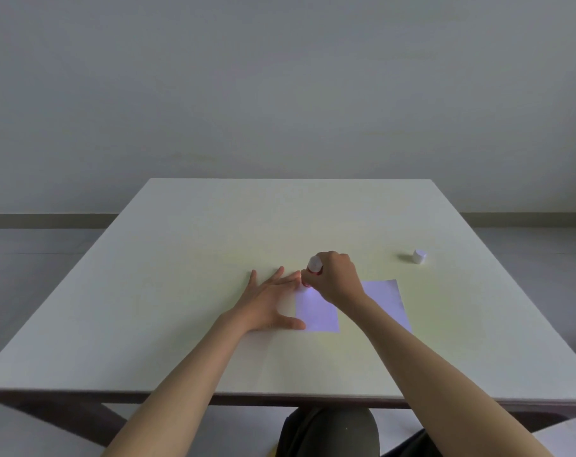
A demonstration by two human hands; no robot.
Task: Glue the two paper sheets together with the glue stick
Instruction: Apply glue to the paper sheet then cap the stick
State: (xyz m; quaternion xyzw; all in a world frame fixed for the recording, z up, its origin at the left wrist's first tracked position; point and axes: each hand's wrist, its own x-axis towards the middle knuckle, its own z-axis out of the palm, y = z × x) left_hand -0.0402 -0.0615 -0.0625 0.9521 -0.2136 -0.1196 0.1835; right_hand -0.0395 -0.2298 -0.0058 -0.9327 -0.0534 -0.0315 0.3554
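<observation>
A: On the pale table (187, 245), near its middle: two white paper sheets. The left sheet (316, 311) lies flat; the right sheet (387, 300) lies just beside it, partly under the right forearm.

B: Hands?

A: Left hand (270, 301) is spread flat, fingers splayed, pressing the left sheet's left edge. Right hand (336, 280) is fisted around the glue stick (313, 270), tip down, touching the far corner of the left sheet.

B: Label on the stick?

A: Red band, white end. Too blurred; no writing readable.

B: Cap?

A: White cap (419, 256) stands on the table, well apart to the right. No markings legible.
</observation>
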